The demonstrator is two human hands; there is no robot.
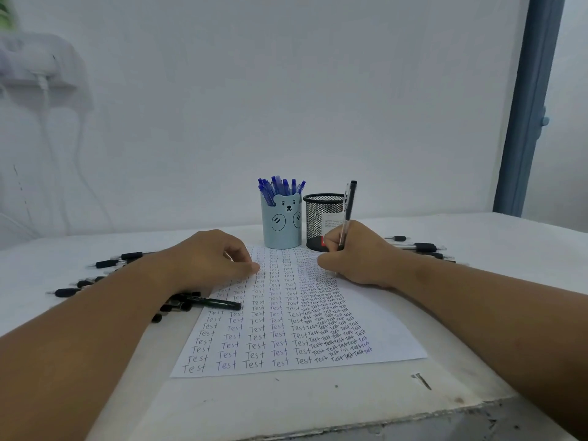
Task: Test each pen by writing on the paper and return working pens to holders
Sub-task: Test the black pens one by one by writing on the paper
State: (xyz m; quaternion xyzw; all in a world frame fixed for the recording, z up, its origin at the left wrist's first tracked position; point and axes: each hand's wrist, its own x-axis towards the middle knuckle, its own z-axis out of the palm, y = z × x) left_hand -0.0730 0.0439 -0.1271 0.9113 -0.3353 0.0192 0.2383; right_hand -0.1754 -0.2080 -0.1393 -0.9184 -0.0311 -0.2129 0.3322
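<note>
Right hand (356, 253) is pinching a light, stiff black pen (347, 214) low on its barrel, writing on thin paper (381, 329) that loosely curled left hand (206, 259) is pinning flat.

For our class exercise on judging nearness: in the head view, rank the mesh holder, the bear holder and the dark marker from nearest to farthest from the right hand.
1. Mesh holder, just behind the right hand.
2. Bear holder, further left.
3. Dark marker, by the left forearm.
</note>
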